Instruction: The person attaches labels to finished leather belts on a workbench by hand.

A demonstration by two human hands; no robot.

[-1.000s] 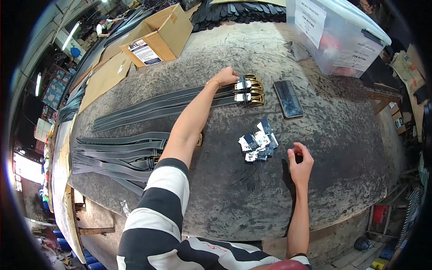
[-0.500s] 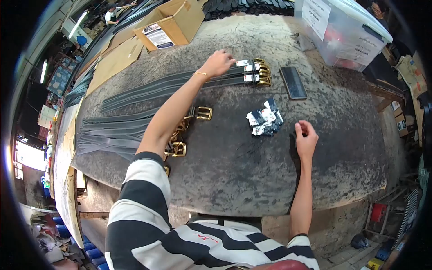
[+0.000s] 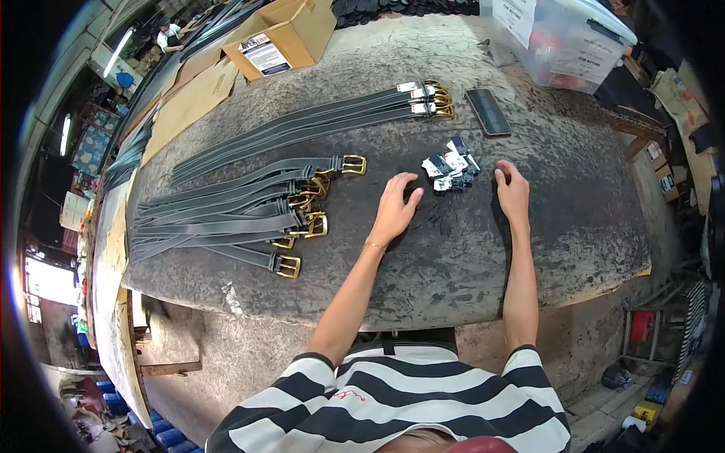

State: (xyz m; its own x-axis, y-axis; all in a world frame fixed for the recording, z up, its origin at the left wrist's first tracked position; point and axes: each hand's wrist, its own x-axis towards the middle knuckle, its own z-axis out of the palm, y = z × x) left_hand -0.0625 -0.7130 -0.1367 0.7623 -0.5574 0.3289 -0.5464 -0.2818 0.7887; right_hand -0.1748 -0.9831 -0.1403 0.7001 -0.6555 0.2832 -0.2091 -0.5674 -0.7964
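I judge most work left: tagged belts (image 3: 362, 113) at 12 o'clock, untagged belts (image 3: 249, 211) heaped at 9 o'clock; left hand (image 3: 396, 208) flat open, right hand (image 3: 515, 192) curled beside tags (image 3: 451, 172), grip unclear.

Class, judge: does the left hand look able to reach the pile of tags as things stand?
Probably yes: the left hand rests open on the table beside the pile of tags, with nothing between them.

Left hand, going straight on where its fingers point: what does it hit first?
Probably the left edge of the pile of tags, just ahead of the left hand. If it slips past, the brass buckles of the far belts come next.
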